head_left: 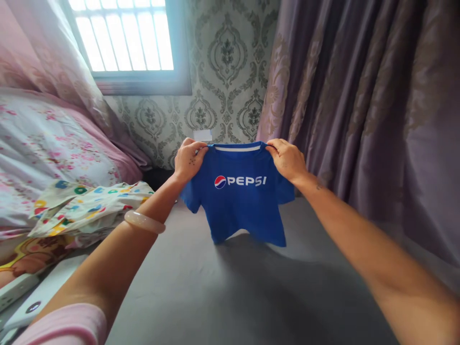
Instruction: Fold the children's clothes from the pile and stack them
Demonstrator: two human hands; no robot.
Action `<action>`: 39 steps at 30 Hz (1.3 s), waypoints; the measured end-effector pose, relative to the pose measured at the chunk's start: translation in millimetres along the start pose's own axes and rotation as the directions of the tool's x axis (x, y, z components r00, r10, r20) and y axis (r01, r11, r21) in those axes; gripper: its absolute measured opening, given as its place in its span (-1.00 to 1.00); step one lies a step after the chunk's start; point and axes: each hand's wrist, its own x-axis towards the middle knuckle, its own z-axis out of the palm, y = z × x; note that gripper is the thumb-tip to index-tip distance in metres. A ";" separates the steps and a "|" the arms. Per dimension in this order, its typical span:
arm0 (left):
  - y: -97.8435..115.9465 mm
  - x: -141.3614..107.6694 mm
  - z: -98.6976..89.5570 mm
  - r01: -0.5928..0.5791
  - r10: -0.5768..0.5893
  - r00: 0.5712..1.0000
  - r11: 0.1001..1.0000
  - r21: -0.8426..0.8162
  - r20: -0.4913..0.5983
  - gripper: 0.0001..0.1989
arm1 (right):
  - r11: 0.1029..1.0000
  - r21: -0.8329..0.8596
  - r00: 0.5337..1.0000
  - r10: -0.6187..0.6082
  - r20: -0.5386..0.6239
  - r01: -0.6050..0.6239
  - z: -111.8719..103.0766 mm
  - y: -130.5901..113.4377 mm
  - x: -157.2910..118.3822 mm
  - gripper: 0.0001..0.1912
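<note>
A small blue T-shirt (240, 208) with a round logo and the white word PEPSI hangs spread out before me, its front facing me. My left hand (189, 158) pinches it at the shoulder beside the neckline, fingers closed on the cloth. At the opposite shoulder my right hand (287, 158) grips the shirt the same way, thumb and fingers together. The neck opening with its white inner band is stretched between the two hands. Its lower hem dips toward the grey sheet (172, 297); whether the hem touches the sheet I cannot tell.
To the left lie a patterned white garment (89, 203), flowered bedding (53, 134), a white power strip (16, 290) and a white device (46, 287). Purple curtains (362, 105) hang at the right. A barred window (124, 40) and papered wall (226, 57) stand behind.
</note>
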 end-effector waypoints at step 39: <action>44.3 -32.4 -88.0 -0.013 0.026 0.993 0.994 0.112 -0.118 -0.72 | 0.975 -0.220 0.993 -0.043 -0.109 0.018 -56.3 -63.2 -19.5 -0.50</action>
